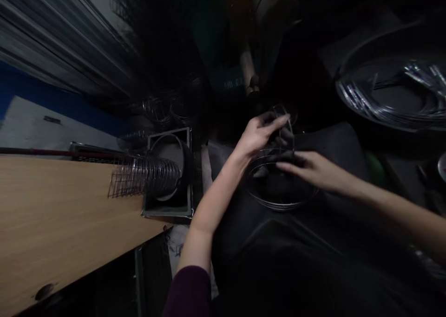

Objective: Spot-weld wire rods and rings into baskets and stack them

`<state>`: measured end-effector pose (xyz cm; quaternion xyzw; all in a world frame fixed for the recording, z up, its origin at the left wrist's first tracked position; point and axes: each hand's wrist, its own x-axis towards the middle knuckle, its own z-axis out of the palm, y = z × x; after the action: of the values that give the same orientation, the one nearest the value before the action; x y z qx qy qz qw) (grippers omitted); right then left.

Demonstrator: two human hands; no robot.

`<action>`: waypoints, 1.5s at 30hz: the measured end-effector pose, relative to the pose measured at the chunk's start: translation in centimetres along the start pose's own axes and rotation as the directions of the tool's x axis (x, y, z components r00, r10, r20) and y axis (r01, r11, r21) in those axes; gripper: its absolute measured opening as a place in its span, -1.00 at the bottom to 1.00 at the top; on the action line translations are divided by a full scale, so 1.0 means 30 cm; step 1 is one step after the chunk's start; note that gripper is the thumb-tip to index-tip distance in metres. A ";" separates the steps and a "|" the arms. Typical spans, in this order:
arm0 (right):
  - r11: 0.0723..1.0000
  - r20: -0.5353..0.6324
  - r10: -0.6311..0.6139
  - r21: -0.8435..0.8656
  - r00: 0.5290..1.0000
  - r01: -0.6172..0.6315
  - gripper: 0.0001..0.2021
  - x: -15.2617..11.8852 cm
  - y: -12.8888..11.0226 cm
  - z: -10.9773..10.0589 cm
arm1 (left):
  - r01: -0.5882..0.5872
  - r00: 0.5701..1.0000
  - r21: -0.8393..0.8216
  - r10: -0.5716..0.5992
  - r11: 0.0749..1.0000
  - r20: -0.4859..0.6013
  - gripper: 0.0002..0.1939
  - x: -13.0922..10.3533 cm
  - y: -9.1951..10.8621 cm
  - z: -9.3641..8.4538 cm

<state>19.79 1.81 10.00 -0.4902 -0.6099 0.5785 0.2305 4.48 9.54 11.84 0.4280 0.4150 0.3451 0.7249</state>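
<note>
My left hand (266, 130), its fingertips dark, is closed on a small wire frame (291, 133) that stands upright in the middle of the view. Just below and to the right, my right hand (299, 164) reaches in with fingers close to the frame's lower end; blur and darkness hide whether it grips anything. Under both hands, large thin wire rings (282, 206) rest on the dark cloth (278, 247) over my lap.
A wooden board (62, 215) lies at the left, with a stack of wire pieces (139, 175) reaching into a square-framed bin (168, 212). A large round container (383, 119) of shiny wires sits at the upper right.
</note>
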 end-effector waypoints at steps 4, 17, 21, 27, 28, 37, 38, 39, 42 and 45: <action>0.974 0.130 0.175 0.121 0.976 -0.191 -0.58 0.055 -0.026 -0.030 | -0.047 0.999 0.240 0.052 0.970 -0.015 -0.73 0.009 0.023 -0.032; 0.953 -0.169 0.249 0.216 0.954 -0.210 -0.51 0.107 -0.047 0.000 | -0.177 0.881 0.984 0.449 0.021 0.149 -0.37 -0.269 -0.524 -0.098; 0.985 -0.400 0.151 0.137 0.904 -0.104 -0.60 0.159 -0.040 -0.012 | -0.329 0.822 0.942 0.510 0.060 0.255 -0.13 -0.170 -0.350 -0.147; 0.984 -0.342 0.039 0.175 0.939 0.023 -0.49 0.230 -0.073 -0.052 | -0.432 0.672 0.885 0.717 0.174 0.186 -0.35 -0.137 -0.359 -0.145; 0.984 -0.336 0.047 0.180 0.941 0.015 -0.47 0.227 -0.064 -0.046 | -0.423 0.685 0.890 0.703 0.170 0.192 -0.39 -0.143 -0.389 -0.135; 0.887 -0.246 0.248 0.446 0.937 -0.118 -0.45 0.114 0.072 -0.014 | -0.372 0.923 0.790 0.288 0.488 0.256 -0.19 -0.260 -0.350 -0.170; 0.880 -0.224 0.264 0.454 0.938 -0.139 -0.45 0.114 0.072 -0.029 | -0.356 0.930 0.726 0.299 0.589 0.213 -0.25 -0.222 -0.307 -0.203; 0.878 -0.194 0.272 0.450 0.943 -0.161 -0.44 0.117 0.068 -0.044 | -0.319 0.940 0.664 0.317 0.676 0.128 -0.36 -0.164 -0.269 -0.237; 0.894 -0.110 0.283 0.391 0.953 -0.221 -0.38 0.134 0.040 -0.081 | -0.152 0.946 0.626 0.296 0.765 -0.133 -0.53 0.096 -0.213 -0.314; 0.913 -0.082 0.308 0.305 0.948 -0.270 -0.29 0.144 0.007 -0.092 | -0.044 0.975 0.676 0.180 0.736 -0.132 -0.47 0.371 -0.231 -0.312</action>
<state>20.42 6.83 9.18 -0.5719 -0.4231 0.6568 0.2503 1.73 19.45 -0.54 0.6489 0.5511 0.2556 0.4581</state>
